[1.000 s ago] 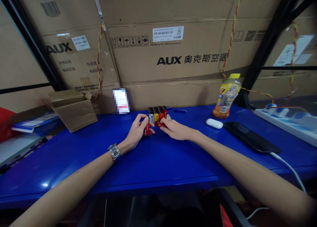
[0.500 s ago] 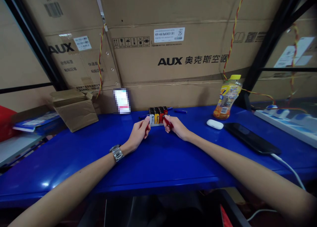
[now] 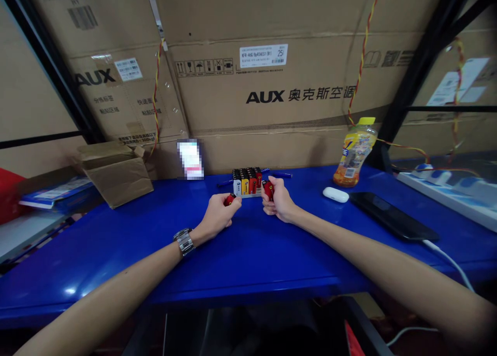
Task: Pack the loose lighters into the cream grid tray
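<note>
Where your left hand (image 3: 217,214) is: just in front of the lighter tray (image 3: 248,195), to its left, fingers curled round 1 red lighter (image 3: 230,199), whose end shows beside your thumb.
Your right hand (image 3: 280,203): closed on a 2nd red lighter (image 3: 267,188), just beside the tray's right end.
Lighter tray: on the blue table (image 3: 240,262), beyond and between your 2 hands; the front-row lighters (image 3: 244,185) stand upright, white, yellow and red, with black tops.
Blue pen (image 3: 286,175): lying beyond your right hand.
Watch (image 3: 184,241): metal, on your left wrist.
Lit screen (image 3: 190,159): propped up left of the tray, its display pixelated.
Open box (image 3: 118,177): brown, at your left on the table.
Bottle (image 3: 354,156): yellow-capped, upright, to the right of your right hand.
White case (image 3: 336,194): near the bottle's base, between your right hand and the black phone (image 3: 394,216).
Black phone: flat, with a white cable (image 3: 450,260) at its near end.
Power strip (image 3: 446,193): white, at the far right.
Large carton (image 3: 298,117): behind everything, printed AUX.
</note>
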### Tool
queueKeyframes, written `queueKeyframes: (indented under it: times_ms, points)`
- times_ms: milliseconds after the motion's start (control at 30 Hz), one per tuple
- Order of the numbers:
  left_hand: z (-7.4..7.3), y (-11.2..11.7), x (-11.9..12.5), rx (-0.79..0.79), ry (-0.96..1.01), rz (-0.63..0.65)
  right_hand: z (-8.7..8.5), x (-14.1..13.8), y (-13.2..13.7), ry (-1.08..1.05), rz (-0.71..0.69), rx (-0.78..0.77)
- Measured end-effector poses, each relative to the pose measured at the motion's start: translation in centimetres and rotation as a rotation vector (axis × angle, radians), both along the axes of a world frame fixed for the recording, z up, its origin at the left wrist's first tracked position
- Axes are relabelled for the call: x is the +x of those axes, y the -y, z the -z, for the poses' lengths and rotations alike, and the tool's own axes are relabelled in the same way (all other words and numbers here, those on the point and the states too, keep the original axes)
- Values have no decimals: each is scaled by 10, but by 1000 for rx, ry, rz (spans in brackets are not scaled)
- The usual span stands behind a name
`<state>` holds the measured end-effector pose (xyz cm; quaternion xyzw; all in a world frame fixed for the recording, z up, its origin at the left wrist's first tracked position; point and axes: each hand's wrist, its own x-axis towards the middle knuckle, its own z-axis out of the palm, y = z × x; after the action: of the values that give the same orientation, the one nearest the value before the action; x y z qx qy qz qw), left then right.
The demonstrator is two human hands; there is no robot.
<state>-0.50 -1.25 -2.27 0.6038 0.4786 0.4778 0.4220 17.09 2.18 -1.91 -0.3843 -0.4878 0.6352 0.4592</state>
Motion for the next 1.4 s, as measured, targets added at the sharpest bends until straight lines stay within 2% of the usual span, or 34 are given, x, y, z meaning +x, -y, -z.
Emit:
queueKeyframes:
  times_ms: [433, 600, 700, 833, 1067, 1200, 1400]
  points:
    - [3, -1, 0, 0, -12, -13, -1, -1, 2, 18, -1, -19]
    - [1, 0, 0, 35, -6, 15, 0, 0, 0, 11, 21, 40]
    - [1, -1, 1, 102, -24, 36, 1, 2, -5, 21, 45, 150]
    - [1, -3, 0, 136, -108, 66, 0, 10, -14, 64, 125, 425]
    - [0, -1, 1, 85, -131, 79, 3, 28, -36, 449, 372, 843]
    - [-1, -1, 1, 71, -165, 96, 8, 35, -46, 597, 352, 880]
    - [-1, -1, 0, 58, -197, 117, 17, 37, -58, 598, 251, 890]
